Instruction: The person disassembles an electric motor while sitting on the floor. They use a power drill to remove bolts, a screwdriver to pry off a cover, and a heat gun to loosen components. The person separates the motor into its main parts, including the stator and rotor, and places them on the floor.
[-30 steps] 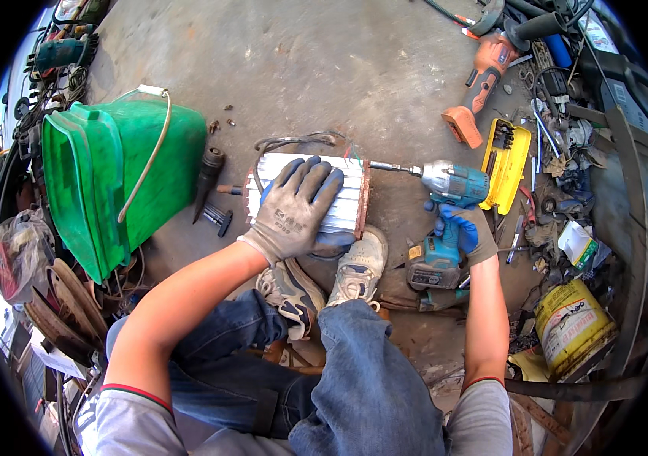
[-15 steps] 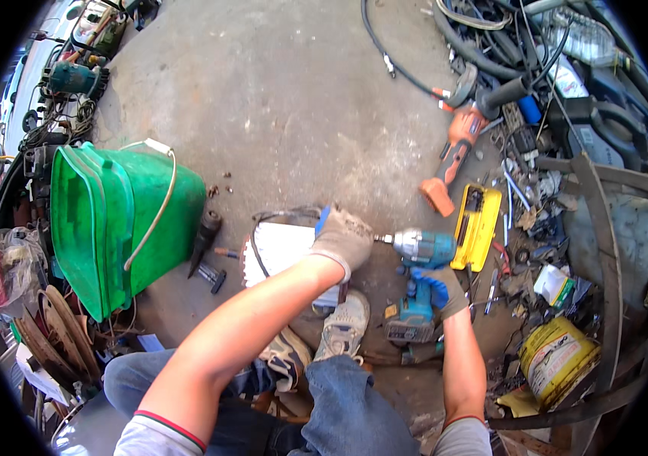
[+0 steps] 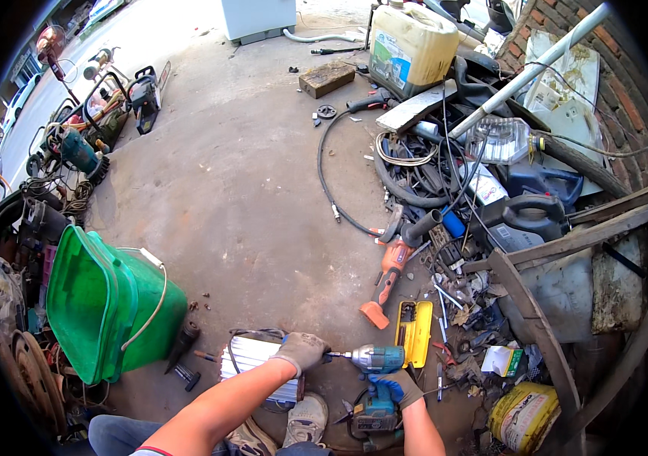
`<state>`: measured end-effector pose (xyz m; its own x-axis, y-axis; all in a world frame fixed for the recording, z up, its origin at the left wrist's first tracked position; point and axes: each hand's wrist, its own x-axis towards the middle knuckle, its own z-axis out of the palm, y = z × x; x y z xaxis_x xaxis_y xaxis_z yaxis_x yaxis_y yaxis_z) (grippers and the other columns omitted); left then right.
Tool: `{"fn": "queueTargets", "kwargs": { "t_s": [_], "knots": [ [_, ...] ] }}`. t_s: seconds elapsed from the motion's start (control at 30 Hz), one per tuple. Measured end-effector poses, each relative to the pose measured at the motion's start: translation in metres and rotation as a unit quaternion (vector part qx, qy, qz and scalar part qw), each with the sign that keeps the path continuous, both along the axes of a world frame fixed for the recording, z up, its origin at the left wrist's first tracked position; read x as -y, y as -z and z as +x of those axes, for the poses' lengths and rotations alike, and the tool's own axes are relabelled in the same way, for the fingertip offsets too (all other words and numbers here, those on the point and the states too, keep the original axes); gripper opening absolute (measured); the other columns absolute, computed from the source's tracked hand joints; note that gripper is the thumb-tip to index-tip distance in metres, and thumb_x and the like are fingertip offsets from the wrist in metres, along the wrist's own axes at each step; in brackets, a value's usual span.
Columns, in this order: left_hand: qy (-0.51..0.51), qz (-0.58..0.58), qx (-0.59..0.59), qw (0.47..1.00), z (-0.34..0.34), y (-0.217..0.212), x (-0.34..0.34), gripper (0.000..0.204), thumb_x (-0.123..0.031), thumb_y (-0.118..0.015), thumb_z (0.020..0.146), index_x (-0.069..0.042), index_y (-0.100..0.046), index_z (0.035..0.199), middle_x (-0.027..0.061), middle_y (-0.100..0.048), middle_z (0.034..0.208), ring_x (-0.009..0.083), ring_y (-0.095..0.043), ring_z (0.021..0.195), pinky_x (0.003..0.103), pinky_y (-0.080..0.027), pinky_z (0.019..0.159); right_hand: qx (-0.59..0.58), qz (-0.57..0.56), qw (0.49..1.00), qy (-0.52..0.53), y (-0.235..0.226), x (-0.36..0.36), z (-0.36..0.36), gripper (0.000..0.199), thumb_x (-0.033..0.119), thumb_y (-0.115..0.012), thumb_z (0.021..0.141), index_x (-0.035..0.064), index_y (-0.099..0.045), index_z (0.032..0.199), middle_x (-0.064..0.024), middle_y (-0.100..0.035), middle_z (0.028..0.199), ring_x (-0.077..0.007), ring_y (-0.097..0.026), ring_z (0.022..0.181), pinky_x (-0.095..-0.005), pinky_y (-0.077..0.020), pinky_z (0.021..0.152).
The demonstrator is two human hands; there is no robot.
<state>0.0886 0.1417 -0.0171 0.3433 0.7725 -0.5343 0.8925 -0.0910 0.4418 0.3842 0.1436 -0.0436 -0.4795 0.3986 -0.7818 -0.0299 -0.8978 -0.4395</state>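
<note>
My right hand (image 3: 400, 386), in a grey and blue work glove, wraps the grip of a teal cordless impact driver (image 3: 379, 358). The tool lies level, its nose and bit pointing left. Just beyond the bit is my gloved left hand (image 3: 303, 353), closed at the right end of a silver finned motor (image 3: 246, 360). Its fingers curl out of sight, so what they grip is hidden. A dark cable loops over the motor. My shoe (image 3: 307, 419) is right below it.
A green bucket (image 3: 138, 319) lies tipped at left. To the right are an open yellow case (image 3: 415, 334), an orange angle grinder (image 3: 392, 270) and scattered scrap. Farther off stand a cloudy jerrycan (image 3: 413, 49) and a wooden block (image 3: 326, 79). A yellow tub (image 3: 525, 418) sits near right.
The view has tilted up, showing more floor and clutter ahead, with my hands lower in it. Both hands, the driver and the motor keep about the same places relative to each other.
</note>
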Motion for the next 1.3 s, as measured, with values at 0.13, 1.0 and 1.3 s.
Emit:
{"fn": "queueTargets", "kwargs": {
  "t_s": [0.13,1.0,1.3],
  "knots": [
    [-0.088,-0.119,-0.004,0.989,-0.009,0.004,-0.006,0.037,-0.032,-0.062,0.085,-0.007,-0.071,0.11,0.0208,-0.066,0.119,0.0344,-0.063,0.114,0.043,-0.05,0.098,-0.032,-0.029,0.998,0.039,0.004,0.014,0.005,0.046,0.0,-0.07,0.082,-0.0001,-0.059,0.126,-0.0162,-0.071,0.103,-0.019,-0.066,0.066,-0.0334,-0.0563,0.061],
    [-0.047,-0.058,-0.111,0.991,0.001,0.023,-0.033,0.029,-0.011,-0.062,0.081,0.0,-0.072,0.105,0.0226,-0.068,0.115,0.0312,-0.068,0.108,0.041,-0.055,0.09,0.057,-0.036,0.927,0.369,0.0,0.251,0.287,0.035,0.026,-0.066,0.086,0.0122,-0.062,0.118,-0.0064,-0.067,0.109,-0.0213,-0.059,0.076,-0.0404,-0.0481,0.07],
    [-0.05,-0.097,-0.1,0.989,0.005,0.024,-0.027,0.027,-0.016,-0.06,0.087,-0.011,-0.076,0.109,0.014,-0.072,0.112,0.0295,-0.07,0.104,0.045,-0.057,0.08,0.132,-0.09,0.912,0.377,0.005,0.261,0.285,0.034,0.037,-0.065,0.089,0.0162,-0.064,0.116,0.0,-0.066,0.106,-0.0197,-0.059,0.092,-0.0382,-0.0441,0.086]
  ]
}}
